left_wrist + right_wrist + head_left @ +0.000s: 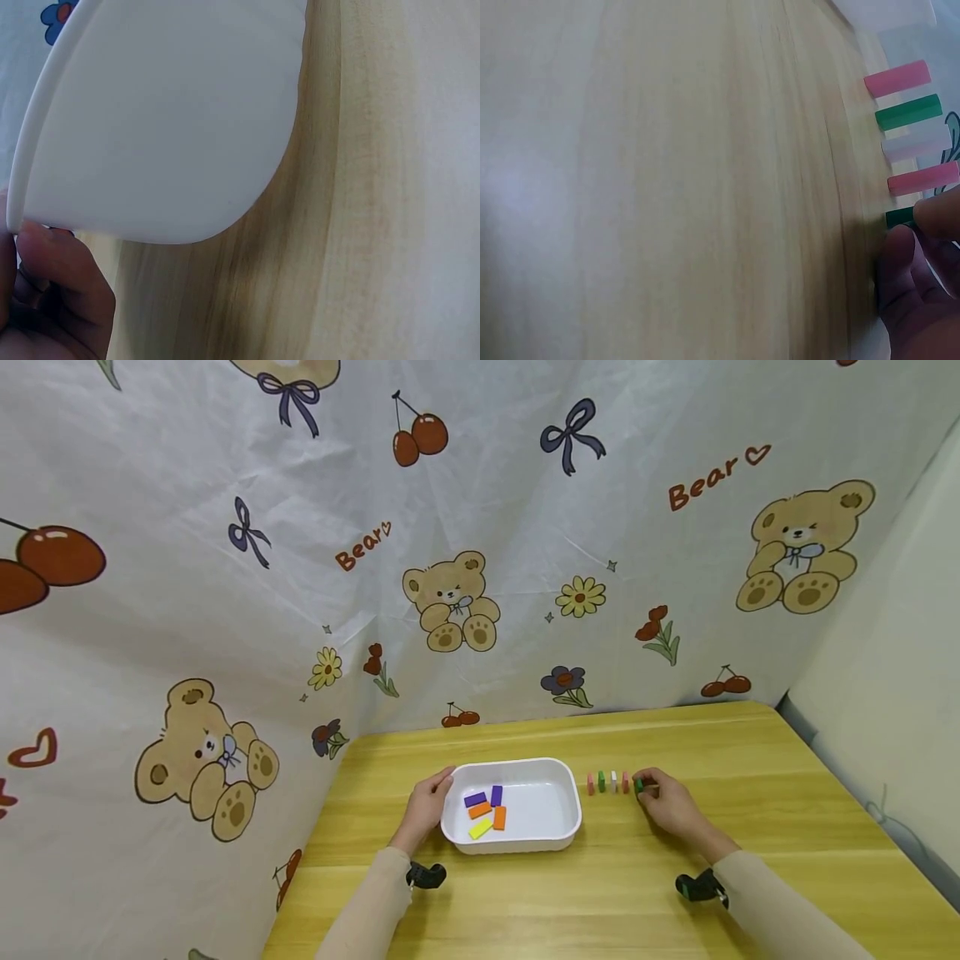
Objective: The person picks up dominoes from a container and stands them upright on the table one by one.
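While the left grip pinches the white tray, the right grip holds a green block, partly hidden.

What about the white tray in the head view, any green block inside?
No, the white tray holds two purple blocks, two orange blocks and one yellow block.
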Action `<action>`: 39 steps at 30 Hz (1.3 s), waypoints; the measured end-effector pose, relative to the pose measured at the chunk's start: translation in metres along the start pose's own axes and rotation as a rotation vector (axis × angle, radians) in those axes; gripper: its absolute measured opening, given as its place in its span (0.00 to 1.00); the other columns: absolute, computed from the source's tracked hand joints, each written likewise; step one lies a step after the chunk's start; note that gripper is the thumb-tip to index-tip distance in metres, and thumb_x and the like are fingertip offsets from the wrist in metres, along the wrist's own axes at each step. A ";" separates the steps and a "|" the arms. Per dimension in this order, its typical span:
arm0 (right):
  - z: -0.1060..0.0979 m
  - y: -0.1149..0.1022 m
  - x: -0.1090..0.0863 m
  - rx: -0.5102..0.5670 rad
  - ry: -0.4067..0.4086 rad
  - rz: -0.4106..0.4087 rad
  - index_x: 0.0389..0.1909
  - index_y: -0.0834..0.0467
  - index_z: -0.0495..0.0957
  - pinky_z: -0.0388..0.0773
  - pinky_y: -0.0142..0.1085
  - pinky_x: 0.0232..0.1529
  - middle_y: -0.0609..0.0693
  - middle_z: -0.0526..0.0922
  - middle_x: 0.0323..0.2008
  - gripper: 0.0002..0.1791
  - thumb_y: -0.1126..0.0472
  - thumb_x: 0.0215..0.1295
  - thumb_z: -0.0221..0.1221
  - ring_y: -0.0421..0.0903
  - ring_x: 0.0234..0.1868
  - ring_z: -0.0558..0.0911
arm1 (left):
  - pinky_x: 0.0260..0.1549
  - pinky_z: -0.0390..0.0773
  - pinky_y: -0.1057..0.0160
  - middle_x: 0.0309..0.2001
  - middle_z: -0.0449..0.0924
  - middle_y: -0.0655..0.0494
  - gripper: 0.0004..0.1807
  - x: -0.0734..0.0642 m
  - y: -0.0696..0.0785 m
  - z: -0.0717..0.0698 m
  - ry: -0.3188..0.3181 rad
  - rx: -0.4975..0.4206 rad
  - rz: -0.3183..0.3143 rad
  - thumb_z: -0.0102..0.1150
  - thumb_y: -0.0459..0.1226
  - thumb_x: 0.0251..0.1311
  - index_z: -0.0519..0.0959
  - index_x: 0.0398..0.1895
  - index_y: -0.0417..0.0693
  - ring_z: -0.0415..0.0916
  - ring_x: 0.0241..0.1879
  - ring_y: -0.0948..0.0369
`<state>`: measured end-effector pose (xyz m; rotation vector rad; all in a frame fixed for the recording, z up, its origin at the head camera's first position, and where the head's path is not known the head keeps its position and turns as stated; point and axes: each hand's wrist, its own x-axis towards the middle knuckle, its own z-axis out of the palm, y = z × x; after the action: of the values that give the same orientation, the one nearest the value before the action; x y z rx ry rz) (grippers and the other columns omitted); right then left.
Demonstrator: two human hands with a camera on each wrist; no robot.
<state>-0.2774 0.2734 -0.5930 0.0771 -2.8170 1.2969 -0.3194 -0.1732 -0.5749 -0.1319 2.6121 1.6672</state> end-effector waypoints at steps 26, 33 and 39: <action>-0.007 -0.003 0.015 -0.073 -0.014 0.009 0.62 0.67 0.72 0.84 0.57 0.50 0.70 0.80 0.56 0.18 0.68 0.74 0.52 0.66 0.54 0.82 | 0.75 0.66 0.43 0.75 0.70 0.53 0.21 0.008 0.003 0.002 -0.001 0.007 0.003 0.48 0.47 0.80 0.76 0.71 0.59 0.62 0.77 0.47; -0.004 -0.004 0.014 -0.097 -0.007 -0.009 0.61 0.68 0.73 0.82 0.60 0.52 0.71 0.80 0.55 0.18 0.69 0.74 0.51 0.67 0.55 0.81 | 0.75 0.65 0.44 0.75 0.70 0.55 0.21 0.006 0.001 0.000 -0.006 0.006 -0.012 0.50 0.47 0.80 0.77 0.71 0.62 0.61 0.78 0.48; 0.000 0.002 0.017 -0.116 -0.002 -0.008 0.61 0.68 0.74 0.83 0.58 0.51 0.71 0.80 0.57 0.18 0.69 0.74 0.51 0.64 0.52 0.82 | 0.75 0.65 0.43 0.75 0.70 0.55 0.21 0.003 -0.001 0.000 -0.006 0.004 -0.010 0.49 0.47 0.80 0.77 0.70 0.62 0.61 0.78 0.48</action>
<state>-0.2946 0.2741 -0.5935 0.0855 -2.8830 1.1299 -0.3226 -0.1744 -0.5763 -0.1394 2.6064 1.6562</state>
